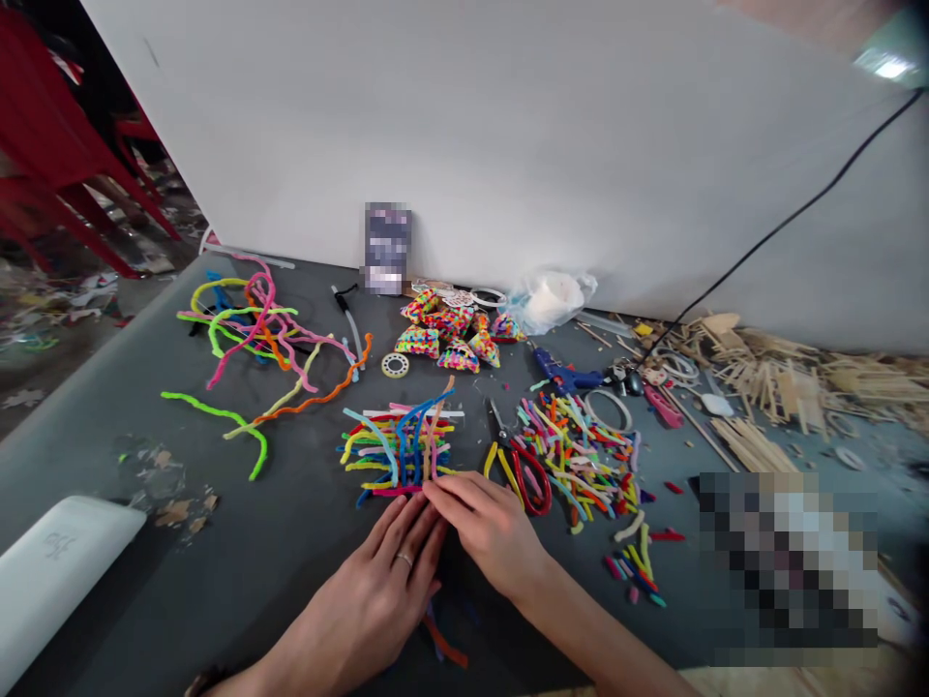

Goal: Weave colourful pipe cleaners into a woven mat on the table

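A grid of colourful pipe cleaners (396, 447), crossed over and under each other, lies on the grey table. My left hand (388, 571) rests at its near edge, fingers extended and fairly flat, a ring on one finger. My right hand (488, 528) is at the grid's lower right corner, its thumb and index finger closed around the lower end of a pipe cleaner; the fingertips partly hide it. Just right of the grid lie scissors (497, 431) with red and yellow handles. An orange pipe cleaner end (446, 647) shows beneath my hands.
Long pipe cleaners (254, 324) lie tangled at left, cut pieces (581, 455) at right. Woven bundles (454, 334), a tape roll (396, 365), a blue glue gun (566, 373) and a plastic bag (552, 298) are behind. Wooden sticks (776, 378) lie far right; a white object (69, 571) is near left.
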Motion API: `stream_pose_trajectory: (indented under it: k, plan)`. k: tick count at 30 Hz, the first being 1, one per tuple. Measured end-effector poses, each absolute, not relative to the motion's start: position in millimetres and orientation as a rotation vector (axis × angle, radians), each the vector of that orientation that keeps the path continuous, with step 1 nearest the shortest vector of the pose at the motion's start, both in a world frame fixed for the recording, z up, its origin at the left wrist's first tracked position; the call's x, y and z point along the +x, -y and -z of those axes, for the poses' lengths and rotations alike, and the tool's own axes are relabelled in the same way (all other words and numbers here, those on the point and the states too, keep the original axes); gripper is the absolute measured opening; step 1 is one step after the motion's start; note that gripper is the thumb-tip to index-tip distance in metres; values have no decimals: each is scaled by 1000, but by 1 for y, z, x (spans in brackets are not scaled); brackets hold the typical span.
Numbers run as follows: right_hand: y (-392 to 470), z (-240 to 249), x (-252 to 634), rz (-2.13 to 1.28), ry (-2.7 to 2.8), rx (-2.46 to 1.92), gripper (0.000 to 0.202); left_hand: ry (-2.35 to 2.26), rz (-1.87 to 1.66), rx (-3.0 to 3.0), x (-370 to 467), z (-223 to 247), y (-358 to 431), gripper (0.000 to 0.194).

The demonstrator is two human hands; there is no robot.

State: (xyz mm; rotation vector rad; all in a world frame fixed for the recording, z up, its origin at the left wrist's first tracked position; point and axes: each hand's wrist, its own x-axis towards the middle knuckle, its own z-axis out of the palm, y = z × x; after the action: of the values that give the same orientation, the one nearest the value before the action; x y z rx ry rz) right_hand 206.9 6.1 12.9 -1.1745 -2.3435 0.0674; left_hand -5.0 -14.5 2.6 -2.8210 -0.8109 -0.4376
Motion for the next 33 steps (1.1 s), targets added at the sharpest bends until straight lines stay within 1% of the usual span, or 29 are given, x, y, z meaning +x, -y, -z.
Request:
stream_pose_trajectory:
  k: [4,9,18,23,27,30,33]
  plan:
    - [-6,-12,209,-57,2314,-1231,28,786,393,-2823,-5,-5,12,54]
    - [-7,-12,207,-23,2319,-1213,32,804,384,-2818,-5,-8,12,58]
    - [-6,-18,209,111,2389,-1145,29,837,415,-2820,-4,-8,14,57]
    - [-3,-17,210,53,2370,-1216,33,825,384,-2830,-5,-8,12,55]
    - [-2,-14,211,46,2299,-1300,27,805,358,-2856,-7,-6,11,53]
    - [-2,-16,211,110,2322,-1291,25,800,348,-2878,-8,-5,11,54]
    - [-3,-20,212,255,2422,-1177,25,806,359,-2885,-8,-5,11,55]
